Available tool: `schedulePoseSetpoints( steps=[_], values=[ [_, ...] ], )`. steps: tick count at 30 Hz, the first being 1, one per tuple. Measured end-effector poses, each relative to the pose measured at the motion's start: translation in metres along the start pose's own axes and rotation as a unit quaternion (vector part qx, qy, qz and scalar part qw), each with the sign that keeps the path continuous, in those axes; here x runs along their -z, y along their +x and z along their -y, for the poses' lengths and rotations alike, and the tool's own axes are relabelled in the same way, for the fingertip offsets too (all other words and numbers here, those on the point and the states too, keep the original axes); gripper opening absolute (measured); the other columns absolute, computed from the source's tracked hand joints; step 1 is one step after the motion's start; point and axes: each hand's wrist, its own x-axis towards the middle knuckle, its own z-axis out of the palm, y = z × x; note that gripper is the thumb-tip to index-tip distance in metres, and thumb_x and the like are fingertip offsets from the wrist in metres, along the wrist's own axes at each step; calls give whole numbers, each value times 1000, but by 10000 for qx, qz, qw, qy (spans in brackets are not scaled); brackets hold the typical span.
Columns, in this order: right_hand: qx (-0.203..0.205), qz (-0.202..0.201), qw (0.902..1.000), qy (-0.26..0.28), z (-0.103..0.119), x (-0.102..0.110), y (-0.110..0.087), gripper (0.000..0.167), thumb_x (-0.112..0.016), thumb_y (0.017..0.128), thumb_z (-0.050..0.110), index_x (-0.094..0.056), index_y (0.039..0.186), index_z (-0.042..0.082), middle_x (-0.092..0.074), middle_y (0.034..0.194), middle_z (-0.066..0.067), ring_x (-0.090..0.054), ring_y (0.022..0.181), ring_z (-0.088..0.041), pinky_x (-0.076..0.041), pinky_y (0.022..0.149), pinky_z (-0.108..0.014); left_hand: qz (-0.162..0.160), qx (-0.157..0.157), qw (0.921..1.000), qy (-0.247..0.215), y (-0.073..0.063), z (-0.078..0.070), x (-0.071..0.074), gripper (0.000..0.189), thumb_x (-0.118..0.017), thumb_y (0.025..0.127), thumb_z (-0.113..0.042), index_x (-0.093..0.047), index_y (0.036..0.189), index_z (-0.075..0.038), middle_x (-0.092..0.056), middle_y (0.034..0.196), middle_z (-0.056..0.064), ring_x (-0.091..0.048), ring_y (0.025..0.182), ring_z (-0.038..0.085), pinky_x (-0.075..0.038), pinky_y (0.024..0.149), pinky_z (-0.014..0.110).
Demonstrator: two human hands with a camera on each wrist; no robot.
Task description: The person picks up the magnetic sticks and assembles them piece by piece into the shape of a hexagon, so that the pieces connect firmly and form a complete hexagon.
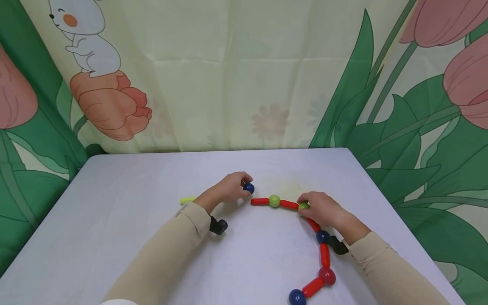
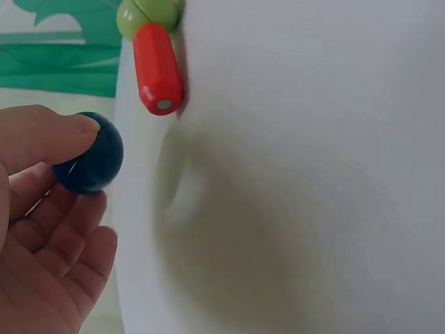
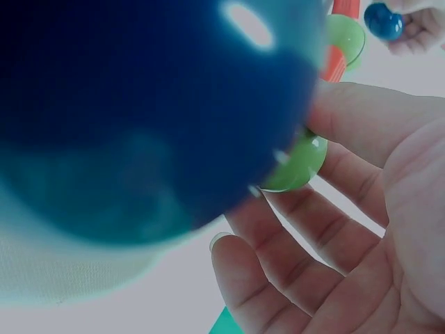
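My left hand (image 1: 233,186) pinches a dark blue ball (image 2: 97,156) between thumb and fingertips, over the white table. Just right of that ball is the free end of a red rod (image 2: 158,69), the end piece of a curved chain. A green ball (image 1: 274,201) joins this rod to another red rod (image 1: 289,205). At the following joint my right hand (image 1: 322,207) grips a second green ball (image 3: 299,163) by thumb and fingers, partly covering it. Beyond, the chain bends toward the front through a blue ball (image 1: 323,237) and a dark red ball (image 1: 327,276).
A last red rod (image 1: 313,288) and a blue ball (image 1: 297,297) end the chain at the front. Behind my left wrist lies a yellow-green rod (image 1: 187,200), partly hidden. The white table (image 1: 126,237) meets a printed curtain (image 1: 213,84) at its back edge.
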Motion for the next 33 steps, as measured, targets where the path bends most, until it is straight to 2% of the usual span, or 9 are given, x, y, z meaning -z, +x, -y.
schedulePoseSetpoints(
  steps=[7, 12, 20, 28, 33],
  values=[
    [12, -41, 10000, 4, -2, -2, 0, 34, -77, 89, 18, -68, 119, 4, -65, 105, -10, -55, 90, -25, -53, 70, -32, 140, -212, 9984, 509, -18, 7, -1, 42, -71, 92, -11, -64, 132, -6, -58, 124, 13, -56, 109, 24, -48, 99, 36],
    [-8, -31, 10000, 42, -2, -2, -2, 35, -77, 88, 18, -68, 119, 4, -64, 105, -10, -55, 89, -25, -54, 69, -32, 186, -167, 9988, 411, -25, 10, -6, 38, -72, 91, -10, -66, 129, -6, -58, 120, 11, -56, 105, 23, -48, 97, 36],
    [13, -15, 10000, 59, 0, 0, -3, 35, -77, 89, 18, -68, 119, 4, -64, 104, -9, -54, 88, -24, -53, 69, -32, 148, -264, 9989, 368, -29, 13, -15, 35, -77, 88, -10, -66, 121, -3, -60, 108, 8, -58, 100, 22, -49, 94, 35],
    [-21, -1, 9999, 140, -1, 0, -3, 37, -76, 89, 18, -67, 121, 2, -65, 106, -11, -55, 89, -25, -54, 68, -31, 207, -89, 9990, 378, -29, 10, -16, 35, -77, 89, -12, -65, 121, -5, -60, 110, 7, -56, 103, 22, -49, 98, 38],
    [-19, -1, 10000, 87, -1, 0, -3, 36, -75, 90, 17, -66, 122, 2, -65, 107, -12, -56, 89, -25, -56, 72, -33, 242, -121, 9985, 472, -29, 6, -16, 35, -76, 90, -12, -65, 122, -5, -61, 111, 8, -56, 104, 23, -49, 98, 38]
  ],
)
